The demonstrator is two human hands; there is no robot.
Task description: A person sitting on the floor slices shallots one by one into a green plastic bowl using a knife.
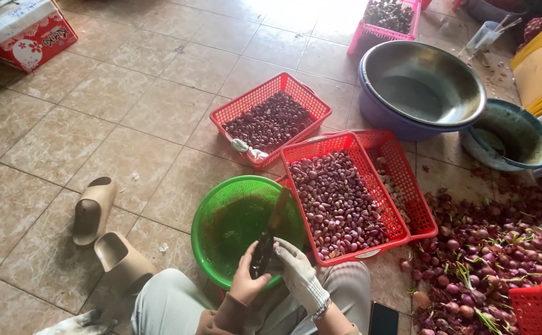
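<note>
The bare left hand grips the dark handle of a knife, and the gloved right hand closes beside it on the same handle; whether it also pinches a shallot cannot be made out. The knife sits just above the person's lap, its long axis running up and slightly right, blade tip pointing away over the green basket. The person's knees and a dark phone are cut off by the lower edge. Left of the lap lie two sandals on open tile. Just right, a red basket of peeled shallots touches the green one; an unpeeled heap spreads rightward. Farther off stand another red basket and a steel basin.
</note>
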